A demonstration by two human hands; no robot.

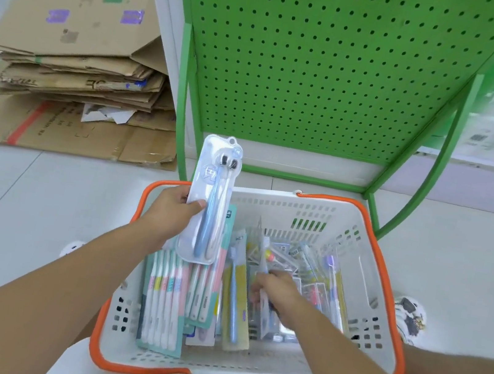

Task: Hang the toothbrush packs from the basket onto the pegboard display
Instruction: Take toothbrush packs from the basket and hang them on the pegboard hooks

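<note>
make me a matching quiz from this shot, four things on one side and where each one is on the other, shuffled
Things:
1. twin-brush pack
2. right hand
3. cardboard
4. pegboard

Places:
A. flat in a stack on the floor, left of the green stand
B. upright behind the basket, nothing hung on it
C. held up in the left hand, above the basket's left side
D. down inside the basket among the packs

Pairs: 1-C, 2-D, 3-A, 4-B
</note>
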